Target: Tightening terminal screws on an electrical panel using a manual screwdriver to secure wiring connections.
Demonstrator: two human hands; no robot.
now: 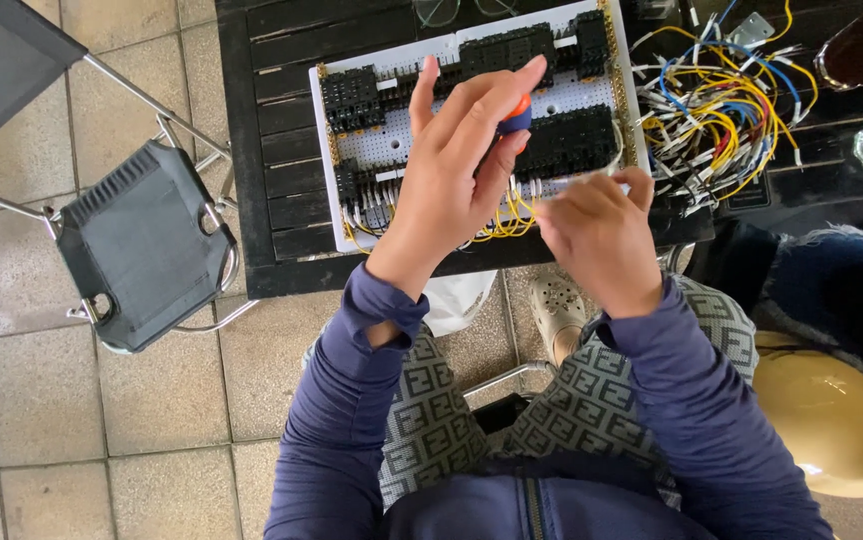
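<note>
No pkgs, labels, signs or screens visible

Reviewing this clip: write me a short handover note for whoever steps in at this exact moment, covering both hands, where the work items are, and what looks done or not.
Left hand: wrapped around a screwdriver with an orange and blue handle, held upright over the white wiring board.
Right hand: fingers pinched at the yellow wires along the board's near edge; what it grips is hidden.
Board lies on the dark slatted table, carrying black relay sockets.
Done: several yellow wires already run into the near row.
Left: a loose bundle of yellow, blue and white wires lies to the right of the board, unconnected.
</note>
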